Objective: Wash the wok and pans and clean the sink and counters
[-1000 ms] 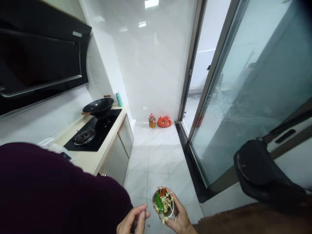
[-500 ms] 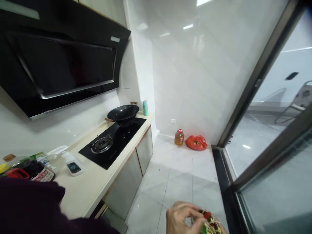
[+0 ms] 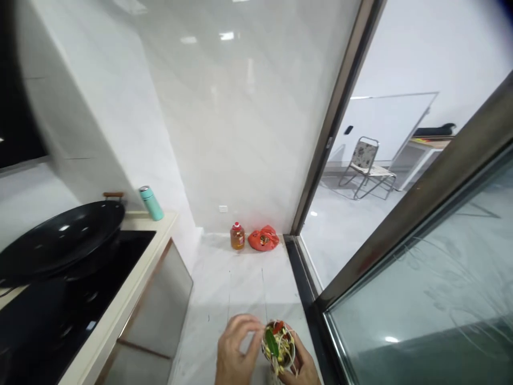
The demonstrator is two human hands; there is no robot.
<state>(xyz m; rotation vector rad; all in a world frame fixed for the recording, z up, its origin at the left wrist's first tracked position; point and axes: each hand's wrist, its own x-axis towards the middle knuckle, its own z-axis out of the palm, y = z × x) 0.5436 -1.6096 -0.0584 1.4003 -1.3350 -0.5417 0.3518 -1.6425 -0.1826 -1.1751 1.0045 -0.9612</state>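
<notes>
A small round bowl [image 3: 294, 353] of bean sprouts, with red pieces and a green leaf on top, is at the bottom of the head view. My right hand [image 3: 303, 366] wraps around its right side and underside. On the opposite side, my left hand [image 3: 237, 350] has its bent fingers and thumb at the rim, with a gap between thumb and forefinger. The left fingertips meet the bowl's edge beside the leaf. Most of the bowl's outer wall is hidden by the hands.
A black wok [image 3: 68, 235] sits on the cooktop [image 3: 100, 283] at left, near a teal bottle [image 3: 151, 204]. An oil jug [image 3: 237, 237] and red bag [image 3: 263, 239] stand by the wall. At right are a glass sliding door [image 3: 420, 299] and, beyond the doorway, a chair [image 3: 366, 160].
My view has swung right and moved nearer the far wall, bringing more of the doorway into sight. Both hands and the bowl now show more fully, further left in the picture.
</notes>
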